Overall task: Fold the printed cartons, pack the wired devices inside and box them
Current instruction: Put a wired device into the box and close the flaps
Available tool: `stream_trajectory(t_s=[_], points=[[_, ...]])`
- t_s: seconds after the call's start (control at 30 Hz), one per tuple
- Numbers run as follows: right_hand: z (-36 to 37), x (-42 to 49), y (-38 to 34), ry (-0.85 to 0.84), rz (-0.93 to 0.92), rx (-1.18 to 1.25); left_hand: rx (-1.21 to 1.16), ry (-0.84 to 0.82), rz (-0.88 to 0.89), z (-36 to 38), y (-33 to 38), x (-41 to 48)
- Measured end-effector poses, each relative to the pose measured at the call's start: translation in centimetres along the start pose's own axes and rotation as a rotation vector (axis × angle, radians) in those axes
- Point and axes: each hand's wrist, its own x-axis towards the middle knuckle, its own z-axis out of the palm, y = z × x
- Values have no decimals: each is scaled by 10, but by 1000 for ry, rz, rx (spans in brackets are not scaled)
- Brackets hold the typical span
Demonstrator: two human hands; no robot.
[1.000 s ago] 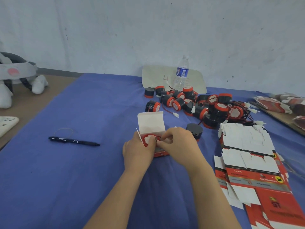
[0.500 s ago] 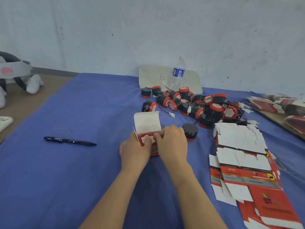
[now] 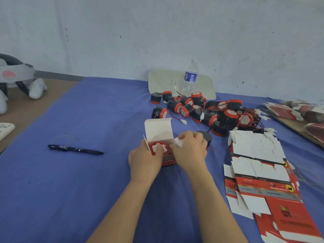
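A small red printed carton [image 3: 167, 159] stands on the blue cloth with its white lid flap [image 3: 158, 128] raised. A red-and-white round device [image 3: 159, 147] sits in its open top. My left hand [image 3: 145, 159] grips the carton's left side, its thumb pressing on the device. My right hand [image 3: 190, 151] holds the right side and pinches the white side flap [image 3: 178, 142]. A pile of black-and-red wired devices [image 3: 206, 111] lies behind. Flat printed cartons [image 3: 257, 163] are stacked at the right.
A black pen [image 3: 75, 149] lies on the blue cloth [image 3: 70, 190] at the left, by a thin wire loop [image 3: 64, 139]. A water bottle [image 3: 190, 77] stands at the back before a white board [image 3: 164, 81]. More flat cartons [image 3: 298, 111] lie far right. One black device [image 3: 206, 135] sits behind my right hand.
My right hand has shifted from the device's top to the carton's right side flap. My left thumb now presses the device, which sits lower in the carton.
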Motion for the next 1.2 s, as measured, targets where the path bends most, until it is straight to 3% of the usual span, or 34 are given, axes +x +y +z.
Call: stream_trajectory(t_s=[0.13, 0.23, 0.4, 0.6, 0.77, 0.97, 1.1, 1.2], points=[[-4, 7, 3, -95, 127, 175, -6, 1, 17, 1, 1, -2], [-2, 7, 0, -59, 151, 49, 50, 86, 41, 3, 3, -4], [10, -1, -8, 142, -83, 13, -125, 215, 209, 2, 7, -9], [0, -4, 0, -76, -306, 84, -45, 128, 377, -2, 0, -6], [-14, -2, 10, -207, -307, 358, -272, 13, 232, -7, -2, 0], [-2, 4, 18, -207, -229, 394, -307, 13, 133, -10, -4, 5], [1, 4, 17, -225, -305, 547, -406, -40, 144, -11, -4, 8], [0, 4, 19, -234, -331, 536, -312, -40, 175, -13, -4, 8]])
